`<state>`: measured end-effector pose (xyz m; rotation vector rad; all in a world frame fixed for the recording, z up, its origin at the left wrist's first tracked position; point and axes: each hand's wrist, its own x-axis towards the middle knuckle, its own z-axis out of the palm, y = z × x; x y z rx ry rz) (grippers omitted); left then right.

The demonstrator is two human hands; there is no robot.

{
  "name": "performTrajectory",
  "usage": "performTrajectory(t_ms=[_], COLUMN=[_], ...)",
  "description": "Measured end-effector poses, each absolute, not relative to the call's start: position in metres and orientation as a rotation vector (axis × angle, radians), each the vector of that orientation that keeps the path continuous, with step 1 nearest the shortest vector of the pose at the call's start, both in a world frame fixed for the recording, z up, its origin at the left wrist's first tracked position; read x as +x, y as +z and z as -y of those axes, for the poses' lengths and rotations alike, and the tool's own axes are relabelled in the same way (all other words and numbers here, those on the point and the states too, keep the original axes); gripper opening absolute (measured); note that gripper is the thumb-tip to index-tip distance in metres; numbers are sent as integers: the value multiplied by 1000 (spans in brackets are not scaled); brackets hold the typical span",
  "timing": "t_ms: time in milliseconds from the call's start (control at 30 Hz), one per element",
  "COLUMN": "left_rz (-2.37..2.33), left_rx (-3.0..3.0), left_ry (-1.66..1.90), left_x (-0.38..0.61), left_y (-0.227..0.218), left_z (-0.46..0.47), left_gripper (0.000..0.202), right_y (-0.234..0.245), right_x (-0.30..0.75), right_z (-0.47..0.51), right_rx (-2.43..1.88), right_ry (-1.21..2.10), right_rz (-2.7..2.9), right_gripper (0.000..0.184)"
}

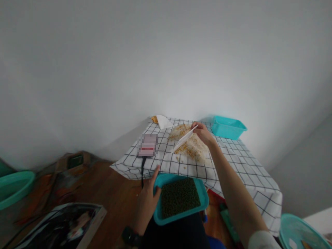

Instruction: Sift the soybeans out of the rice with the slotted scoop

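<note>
My right hand [202,132] pinches one end of a thin white card [184,139]. The card slants down over a spread pile of yellow kernels and pale powder [193,150] on the checked tablecloth [234,157]. My left hand [149,197] grips the left rim of a teal plastic tray [203,195], its thumb over the edge and one finger stretched along the outside. Small dark green beans [180,197] cover the bottom of this tray, which sits over my lap at the table's front edge.
A teal basket [229,128] stands at the back right, and a white sheet [163,122] lies at the back left. A pinkish blurred box [147,146] with a black strap rests near the left edge. Round teal basins [298,231] and a printed carton [70,224] are lower down.
</note>
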<state>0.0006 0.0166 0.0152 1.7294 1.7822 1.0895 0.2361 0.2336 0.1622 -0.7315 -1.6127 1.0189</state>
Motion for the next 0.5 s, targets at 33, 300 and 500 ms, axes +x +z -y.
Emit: performTrajectory(t_ms=[33, 300, 500], left_rz=[-1787, -1795, -1772], left_rx=[1721, 1730, 1764], left_ry=[1086, 1087, 1100], left_x=[1, 2, 3], left_y=[16, 19, 18], left_z=[-16, -16, -16], left_gripper=[67, 69, 66], right_y=[163, 161, 138], right_x=[237, 243, 317], right_z=[-231, -193, -89], right_rx=[-733, -780, -858], right_ry=[1004, 798, 445], right_rz=[1594, 1379, 1042], right_gripper=[9, 12, 27])
